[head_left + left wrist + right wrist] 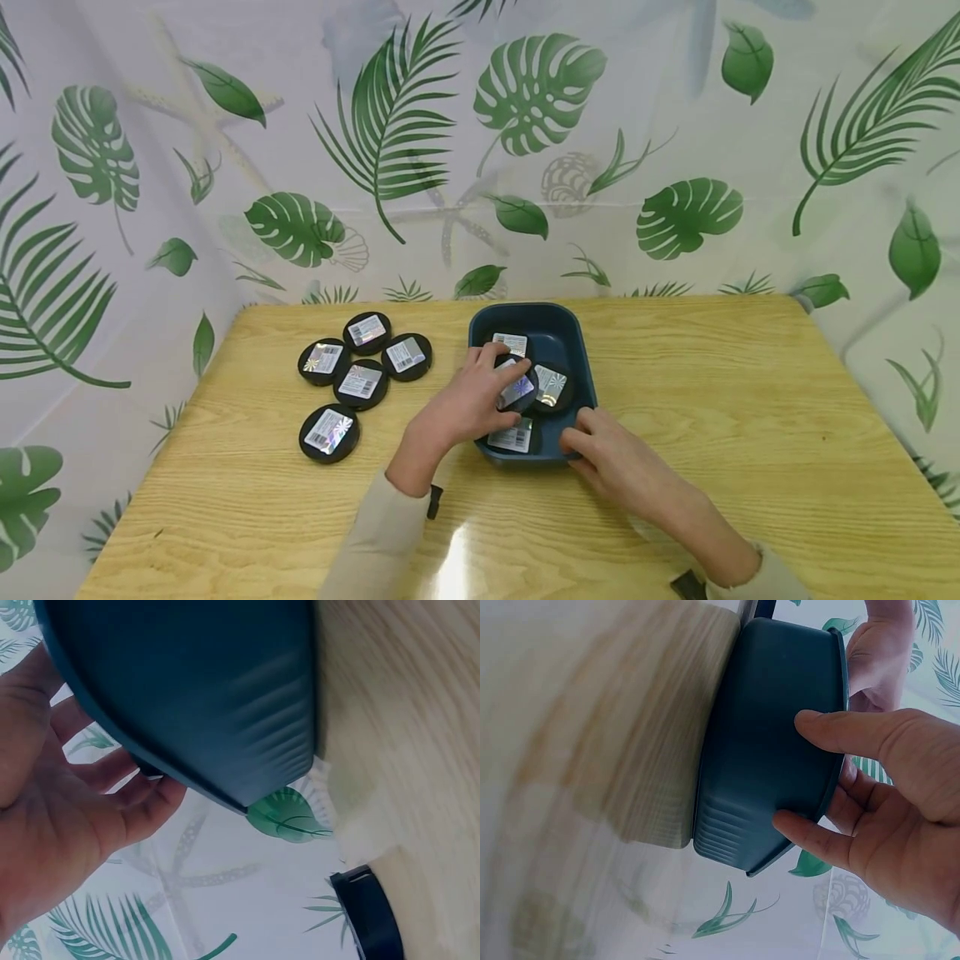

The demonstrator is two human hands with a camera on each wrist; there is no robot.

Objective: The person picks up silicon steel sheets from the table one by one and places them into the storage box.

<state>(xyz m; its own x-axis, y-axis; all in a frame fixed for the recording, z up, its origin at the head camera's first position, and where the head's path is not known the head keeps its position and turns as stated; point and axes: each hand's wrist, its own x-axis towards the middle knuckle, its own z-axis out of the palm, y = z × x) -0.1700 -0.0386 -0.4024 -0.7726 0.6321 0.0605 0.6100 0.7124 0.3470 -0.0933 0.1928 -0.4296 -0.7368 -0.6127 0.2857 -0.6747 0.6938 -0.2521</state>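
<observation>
A dark blue rectangular bin (572, 333) stands on the table with several round black discs with silver labels inside. My left hand (474, 396) reaches over the bin's left side and holds one black disc (521, 388) between thumb and fingers, above the others. Beside it lie a disc (553, 388) to the right and a disc (512, 436) at the front. My right hand (618, 467) grips the bin's front right corner. In the right wrist view, its thumb lies against the bin's outer wall (765, 742), other fingers over the rim. The left wrist view shows the left fingers partly behind the rim.
Left of the bin, several more labelled black discs lie on the wooden table (712, 375), four-sided and light. One disc (330, 433) sits nearest the front, apart from a cluster by another disc (362, 384). A leaf-print cloth (450, 167) hangs behind the table.
</observation>
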